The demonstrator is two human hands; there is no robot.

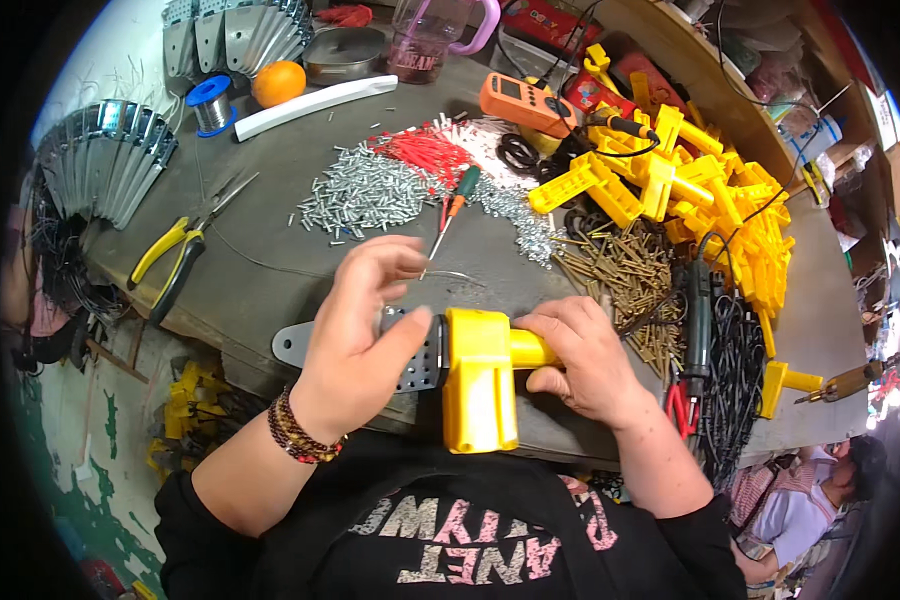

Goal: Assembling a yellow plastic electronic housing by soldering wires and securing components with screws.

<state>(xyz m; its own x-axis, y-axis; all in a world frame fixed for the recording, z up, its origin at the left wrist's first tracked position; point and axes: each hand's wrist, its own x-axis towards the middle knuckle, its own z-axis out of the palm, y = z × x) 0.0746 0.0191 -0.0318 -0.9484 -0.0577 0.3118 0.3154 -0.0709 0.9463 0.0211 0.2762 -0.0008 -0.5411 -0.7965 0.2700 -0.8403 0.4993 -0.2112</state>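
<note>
My right hand wraps round the yellow plastic handle of a tool-like piece with a blocky yellow housing, held over the bench's near edge. From the housing's left side a grey perforated metal plate with a rounded, holed end sticks out. In front of that plate is my left hand, thumb and fingers apart and slightly blurred. Its thumb lies close to the plate's dark edge beside the housing, and the hand covers the plate's middle. Whether the palm touches the plate is hidden.
Screws, red sleeves, brass-coloured screws and yellow plastic parts lie heaped on the bench. Around them are a screwdriver, pliers, a soldering iron, an orange meter and a power screwdriver. Another person sits at lower right.
</note>
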